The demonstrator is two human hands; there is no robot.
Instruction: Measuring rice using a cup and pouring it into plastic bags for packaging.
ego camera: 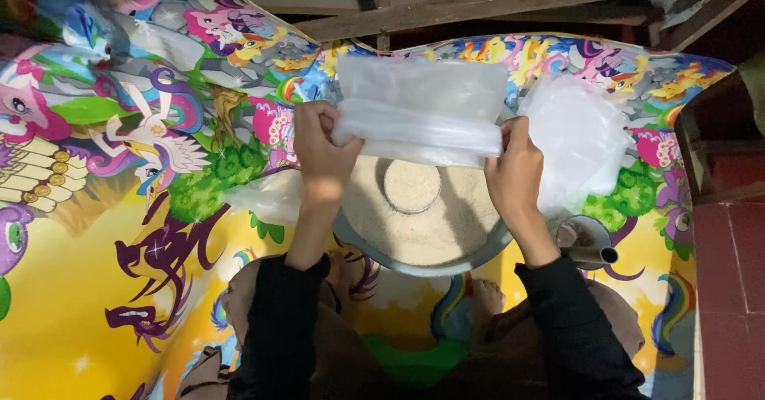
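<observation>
Both hands, left [321, 147] and right [514, 173], are pinching the ends of a clear bag [420, 111] above a rice-filled basin [478, 255] holding a cup [412, 186].

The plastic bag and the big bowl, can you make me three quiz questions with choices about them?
1. Where is the small cup?
A. in the grain in the bowl
B. on the red floor
C. inside the bag

2. What colour are the sleeves?
A. white
B. black
C. pink

3. How is the plastic bag held?
A. by one hand
B. by both hands
C. by no hand

A: the small cup sits in the bowl.
B: sleeves are black.
B: left hand and right hand grip the plastic bag.
</observation>
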